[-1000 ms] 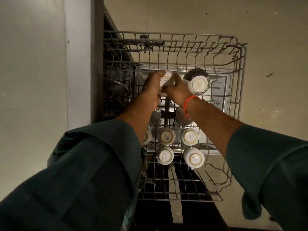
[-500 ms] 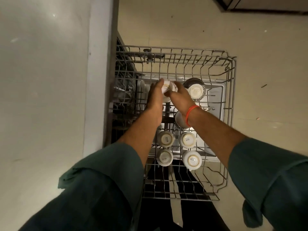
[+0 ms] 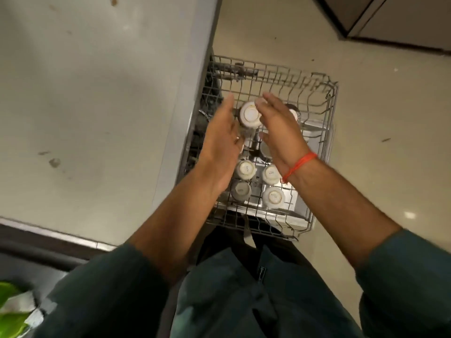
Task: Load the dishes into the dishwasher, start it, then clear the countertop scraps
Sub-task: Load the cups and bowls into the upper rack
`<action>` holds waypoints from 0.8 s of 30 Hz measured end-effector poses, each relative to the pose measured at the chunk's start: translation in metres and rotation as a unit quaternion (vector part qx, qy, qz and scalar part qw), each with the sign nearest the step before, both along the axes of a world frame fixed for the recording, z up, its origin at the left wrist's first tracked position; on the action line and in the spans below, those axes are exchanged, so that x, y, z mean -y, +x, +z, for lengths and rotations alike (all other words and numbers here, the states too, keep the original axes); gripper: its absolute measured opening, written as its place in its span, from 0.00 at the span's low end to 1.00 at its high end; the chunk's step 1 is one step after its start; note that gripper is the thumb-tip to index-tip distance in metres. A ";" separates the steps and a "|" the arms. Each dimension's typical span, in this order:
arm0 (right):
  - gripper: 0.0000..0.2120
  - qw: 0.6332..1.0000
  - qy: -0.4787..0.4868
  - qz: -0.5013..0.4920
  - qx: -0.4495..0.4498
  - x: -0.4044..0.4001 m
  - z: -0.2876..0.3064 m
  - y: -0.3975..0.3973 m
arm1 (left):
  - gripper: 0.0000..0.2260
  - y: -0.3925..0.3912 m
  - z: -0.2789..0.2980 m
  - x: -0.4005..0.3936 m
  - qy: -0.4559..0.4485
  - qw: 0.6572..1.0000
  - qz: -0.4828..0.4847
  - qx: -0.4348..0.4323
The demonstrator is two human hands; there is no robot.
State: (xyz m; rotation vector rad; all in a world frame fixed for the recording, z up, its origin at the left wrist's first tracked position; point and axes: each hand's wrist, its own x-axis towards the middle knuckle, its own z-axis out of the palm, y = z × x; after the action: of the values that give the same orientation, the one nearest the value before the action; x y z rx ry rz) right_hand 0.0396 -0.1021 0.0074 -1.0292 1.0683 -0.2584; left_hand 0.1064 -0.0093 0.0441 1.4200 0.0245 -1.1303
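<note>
From the head camera I looked straight down on the pulled-out dishwasher rack, which sat at about one o'clock in the view with the pale table filling the nine-to-eleven side. My left hand was spread flat, fingers straight and together, gripping nothing; it lay just at nine o'clock of an upturned white cup in the rack, and I could not tell whether it touched the cup's side. My right hand was likewise open with fingers extended and empty, its fingertips right at the cup's three o'clock edge. An orange wrist band circled that wrist. The cup stood base up between the two palms, resting on the wires. Toward six o'clock of it, four more inverted cups sat in a two-by-two cluster on the rack, near my forearms. A dark bowl showed partly behind the right hand, at three o'clock of the cup. Green sleeves covered both arms at the bottom of the view, and something bright green showed at seven o'clock, too blurred to identify.
</note>
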 end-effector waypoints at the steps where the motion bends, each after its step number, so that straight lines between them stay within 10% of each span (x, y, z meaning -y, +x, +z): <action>1: 0.27 1.000 0.001 0.007 0.015 -0.010 0.011 -0.003 | 0.14 -0.006 0.011 -0.013 -0.007 1.000 0.006 0.004; 10: 0.22 0.986 0.031 0.147 0.076 -0.112 0.085 -0.015 | 0.27 -0.049 0.058 -0.132 -0.050 0.984 0.174 0.005; 24: 0.20 0.900 -0.022 0.430 0.073 -0.288 0.112 0.043 | 0.20 -0.032 0.083 -0.325 -0.049 0.910 0.397 0.113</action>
State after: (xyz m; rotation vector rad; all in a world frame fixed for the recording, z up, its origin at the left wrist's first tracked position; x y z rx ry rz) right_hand 0.0825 0.1855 0.1198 -1.4002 0.3960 0.3604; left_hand 0.0743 0.3162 0.1275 1.2540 0.3464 -0.2865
